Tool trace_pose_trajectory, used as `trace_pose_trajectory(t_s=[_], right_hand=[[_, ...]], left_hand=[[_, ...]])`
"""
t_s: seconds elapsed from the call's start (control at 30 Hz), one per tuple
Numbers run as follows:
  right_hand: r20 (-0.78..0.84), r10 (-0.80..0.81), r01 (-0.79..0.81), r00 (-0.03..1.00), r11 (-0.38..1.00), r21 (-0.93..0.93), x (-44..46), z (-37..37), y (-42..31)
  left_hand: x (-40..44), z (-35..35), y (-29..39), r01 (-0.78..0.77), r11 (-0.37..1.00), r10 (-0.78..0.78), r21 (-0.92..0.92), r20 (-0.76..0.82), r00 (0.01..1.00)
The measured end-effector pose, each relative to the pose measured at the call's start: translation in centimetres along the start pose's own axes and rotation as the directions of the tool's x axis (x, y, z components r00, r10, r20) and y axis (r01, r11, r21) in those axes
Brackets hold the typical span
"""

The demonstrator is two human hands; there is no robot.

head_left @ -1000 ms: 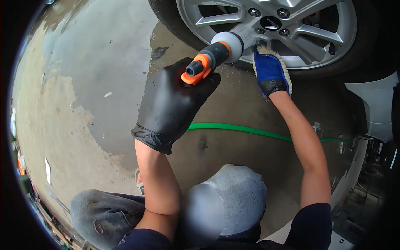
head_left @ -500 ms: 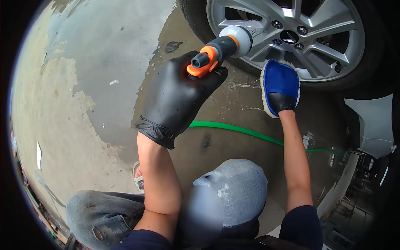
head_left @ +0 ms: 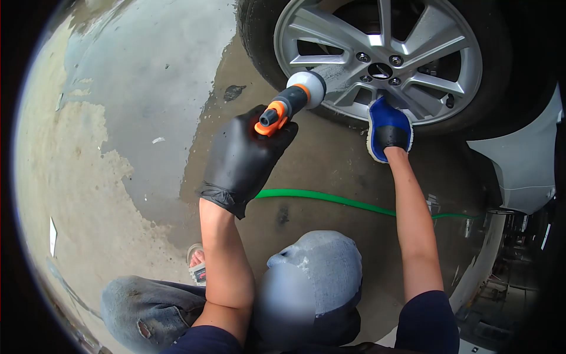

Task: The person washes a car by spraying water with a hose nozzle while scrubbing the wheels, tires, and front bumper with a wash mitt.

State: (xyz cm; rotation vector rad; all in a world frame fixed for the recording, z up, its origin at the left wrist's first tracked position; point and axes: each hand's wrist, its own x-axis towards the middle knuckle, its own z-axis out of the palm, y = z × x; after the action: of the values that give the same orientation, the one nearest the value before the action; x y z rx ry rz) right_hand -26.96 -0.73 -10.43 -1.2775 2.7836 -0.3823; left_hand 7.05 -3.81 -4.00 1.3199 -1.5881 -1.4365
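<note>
My left hand (head_left: 244, 156), in a black glove, is closed around a hose spray nozzle (head_left: 295, 99) with orange and dark grey parts and a white head. Its head faces the silver alloy wheel (head_left: 439, 53), and fine spray shows over a spoke. My right hand is inside a blue wash mitt (head_left: 386, 118) with a pale fleece edge and a black cuff; the mitt hides my fingers. The mitt's tip reaches the lower spokes and rim, below the hub. Around the wheel runs the black tire (head_left: 259, 44).
A green hose (head_left: 330, 199) crosses the floor below my hands. The concrete floor (head_left: 159, 106) is wet in patches. A light car body panel (head_left: 522, 159) stands at right. My denim-covered knees (head_left: 321, 265) and a sandalled foot (head_left: 197, 262) are close below.
The view has shifted, so the wheel sits further left and lower. The wash mitt has moved rightward along the lower rim and nearer the hub. My left hand keeps hold of the spray nozzle.
</note>
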Motion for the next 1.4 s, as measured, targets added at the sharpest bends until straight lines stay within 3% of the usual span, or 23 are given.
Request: trace_pose_trajectory(t_s=[0.07,0.17,0.23,0.27,0.3,0.33,0.37,0.43,0.47,0.6,0.73,0.83,0.9,0.97,1.0,1.03,1.1,1.13,1.17,1.23,1.27,1.37,1.4], right_hand=[[0.085,0.092,-0.096,0.992,0.994,0.048,0.3,-1.0,1.0],[0.061,-0.064,0.067,0.996,0.996,-0.052,-0.7,-1.1,3.6],[-0.083,-0.237,0.233,0.968,0.971,-0.060,-2.9,-2.5,2.4],[-0.096,-0.236,0.232,0.967,0.971,-0.049,-2.5,-2.1,2.2],[-0.245,-0.204,0.295,0.948,0.856,0.426,-1.8,-1.4,2.4],[-0.360,-0.100,0.357,0.928,0.523,0.774,-1.3,-0.9,2.9],[-0.475,-0.044,0.438,0.879,0.470,0.766,-0.9,-1.3,2.0],[-0.373,0.059,0.351,0.926,0.228,0.908,-0.8,-2.5,0.3],[-0.356,0.036,0.341,0.934,0.215,0.915,-0.6,-2.8,-0.5],[-0.425,-0.099,0.416,0.900,0.485,0.769,-0.3,-4.7,-2.9],[-0.345,0.035,0.290,0.938,0.466,0.836,0.4,-4.1,-1.2],[-0.405,0.045,0.342,0.913,0.456,0.822,0.1,-4.3,-0.6],[-0.380,0.072,0.328,0.922,0.373,0.868,1.0,-2.3,1.3],[-0.301,0.163,0.248,0.939,0.285,0.926,-0.2,-4.1,0.6],[-0.252,0.192,0.199,0.948,0.258,0.945,-0.4,-5.2,0.5],[-0.202,0.220,0.151,0.954,0.229,0.962,-0.5,-6.2,0.4],[-0.490,0.112,0.397,0.865,0.445,0.803,-0.6,-7.7,0.5],[-0.469,0.188,0.342,0.863,0.466,0.816,-1.1,-8.6,0.0],[-0.538,0.144,0.414,0.830,0.487,0.769,-1.0,-9.3,-0.1],[-0.642,0.086,0.523,0.762,0.504,0.688,-0.6,-10.3,-0.1],[-0.645,0.083,0.529,0.760,0.498,0.688,-0.4,-10.8,0.3],[-0.444,0.178,0.271,0.878,0.580,0.768,-0.3,-12.3,2.1],[-0.554,0.041,0.365,0.831,0.712,0.600,-0.3,-11.8,2.7]], left_hand=[[-0.5,0.1,0.3,0.005,0.991,-0.021,-0.132,-0.115,0.993],[-1.4,0.0,2.3,0.019,0.992,-0.029,-0.126,-0.077,0.997],[-1.9,0.4,2.5,-0.190,0.959,0.163,0.210,0.139,0.977],[-2.1,1.4,2.5,-0.170,0.963,0.154,0.207,0.092,0.984],[-2.1,2.0,2.3,-0.148,0.976,0.148,0.160,0.012,0.989],[-2.0,2.5,2.2,-0.134,0.985,0.142,0.109,-0.069,0.987],[-1.9,3.1,2.2,-0.128,0.990,0.135,0.057,-0.148,0.980],[-1.5,1.8,2.8,-0.006,0.998,-0.004,-0.067,-0.139,0.990],[-1.3,1.0,2.4,0.010,1.000,-0.010,0.021,0.020,1.000],[-2.4,1.9,2.7,-0.067,0.960,0.015,-0.270,-0.189,0.982],[-2.2,0.3,3.3,0.041,0.958,-0.095,-0.283,-0.181,0.979],[-3.1,1.7,5.4,-0.185,0.827,0.118,-0.531,-0.159,0.980],[-3.6,2.5,7.1,-0.168,0.920,0.216,-0.353,0.101,0.971],[-2.9,3.5,7.9,-0.339,0.941,0.324,0.023,0.235,0.916],[-3.0,3.9,8.2,-0.351,0.926,0.327,0.136,0.171,0.929],[-3.0,4.0,8.0,-0.363,0.922,0.337,0.134,0.180,0.924],[-3.2,4.1,7.0,-0.155,0.904,0.124,-0.398,-0.101,0.987],[-3.4,4.0,7.3,-0.138,0.846,0.108,-0.514,-0.088,0.990],[-3.6,3.9,7.8,-0.129,0.848,0.101,-0.514,-0.083,0.991],[-3.6,3.8,9.2,-0.305,0.936,0.341,-0.173,0.243,0.908],[-3.7,4.4,9.4,-0.395,0.916,0.398,-0.069,0.264,0.878],[-4.3,5.0,8.7,-0.235,0.958,0.249,-0.164,0.073,0.966],[-4.2,5.2,8.4,-0.259,0.920,0.258,-0.293,-0.043,0.965]])
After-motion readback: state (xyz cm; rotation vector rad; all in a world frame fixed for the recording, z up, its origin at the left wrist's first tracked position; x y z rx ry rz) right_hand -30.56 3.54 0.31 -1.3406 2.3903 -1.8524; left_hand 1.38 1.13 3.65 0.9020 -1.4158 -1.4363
